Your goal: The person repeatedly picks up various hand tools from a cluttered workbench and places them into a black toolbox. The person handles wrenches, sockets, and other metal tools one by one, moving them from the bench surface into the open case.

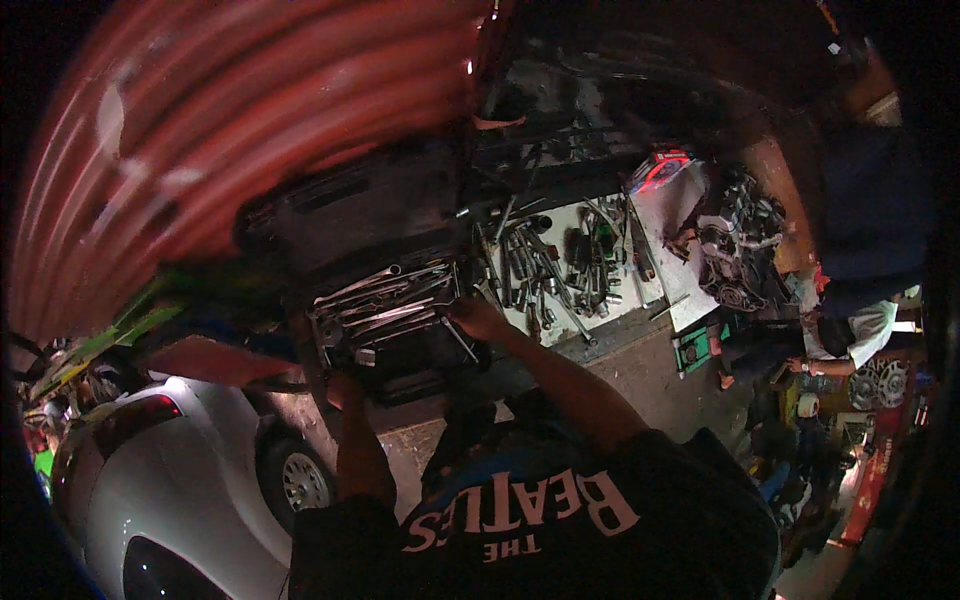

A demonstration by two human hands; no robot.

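Note:
A black toolbox lies before me with its dark lid raised behind it. Several long silver wrenches lie side by side across its inside, and a shorter wrench slants at the right end. Over that end reaches my right hand, its fingers bunched close to the wrench ends; whether it pinches one is too dark to see. My left hand rests at the box's near left corner, against the edge, fingers mostly lost in shadow. A small metal block sits inside near it.
Right of the toolbox, sockets and ratchets crowd a white surface. Farther right are a greasy engine part and a green-framed item. Another person's arm shows at the right. A silver car stands left, beside a red corrugated wall.

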